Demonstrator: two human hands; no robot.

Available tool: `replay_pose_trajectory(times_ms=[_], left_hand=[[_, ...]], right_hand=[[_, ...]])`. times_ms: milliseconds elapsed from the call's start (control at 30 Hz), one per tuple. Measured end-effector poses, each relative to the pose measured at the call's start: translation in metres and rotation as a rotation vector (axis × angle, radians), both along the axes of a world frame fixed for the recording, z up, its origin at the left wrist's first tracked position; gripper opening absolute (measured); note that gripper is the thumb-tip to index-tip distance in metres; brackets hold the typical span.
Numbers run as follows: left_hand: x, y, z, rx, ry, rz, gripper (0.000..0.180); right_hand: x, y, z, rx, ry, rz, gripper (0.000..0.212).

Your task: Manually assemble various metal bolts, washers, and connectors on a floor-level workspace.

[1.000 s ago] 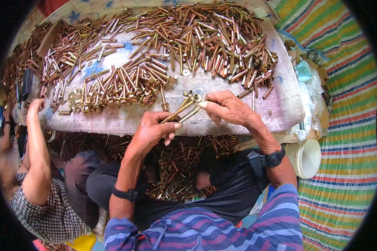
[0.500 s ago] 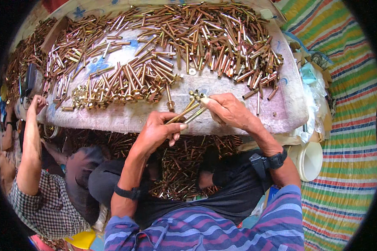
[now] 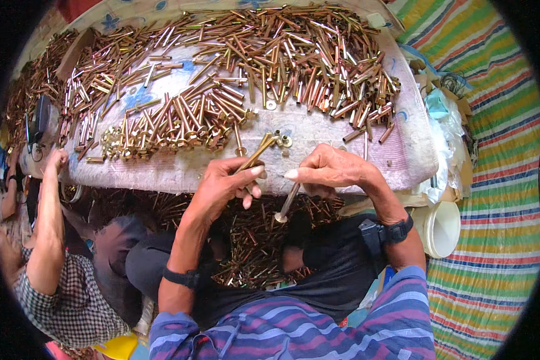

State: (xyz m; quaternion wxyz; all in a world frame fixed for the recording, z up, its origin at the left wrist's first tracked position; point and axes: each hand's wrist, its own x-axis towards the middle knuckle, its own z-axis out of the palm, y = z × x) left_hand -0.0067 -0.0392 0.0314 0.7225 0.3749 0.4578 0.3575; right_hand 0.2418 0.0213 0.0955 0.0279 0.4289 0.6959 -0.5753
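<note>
My left hand (image 3: pixel 229 185) is closed around a few slim brass-coloured metal tubes (image 3: pixel 257 153), which slant up and right over the table edge. Small nuts and a washer (image 3: pixel 286 141) show by their far ends; whether these are attached I cannot tell. Between the thumb and fingers of my right hand (image 3: pixel 333 171) is a bolt (image 3: pixel 289 203), tilted, with its wide round end down past the table edge. A row of bolts with washers (image 3: pixel 189 123) lies beyond my left hand, and one single bolt (image 3: pixel 240 141) points toward me close by.
Loose metal tubes (image 3: pixel 318 54) are heaped along the far side of the cloth-covered table (image 3: pixel 342 133). More metal parts (image 3: pixel 252 255) cover the floor between my legs. A co-worker's arm (image 3: pixel 49 222) reaches in at left. A white bucket (image 3: pixel 444 231) stands right, on striped sheeting (image 3: pixel 492 216).
My right hand has drawn away from the tubes' far ends, back toward me, and now holds a bolt pointing down. The tubes in my left hand have tipped steeper.
</note>
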Motion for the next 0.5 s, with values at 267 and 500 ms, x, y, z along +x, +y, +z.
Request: replay_pose_trajectory(times_ms=[267, 500], left_hand=[[0.011, -0.002, -0.001, -0.030, -0.130, -0.069, 0.026], [0.013, -0.004, 0.001, -0.018, -0.110, -0.150, 0.027]], right_hand=[[-0.013, 0.003, -0.020, 0.107, 0.375, -0.182, 0.043], [-0.014, 0.005, -0.023, 0.129, 0.436, -0.187, 0.022]])
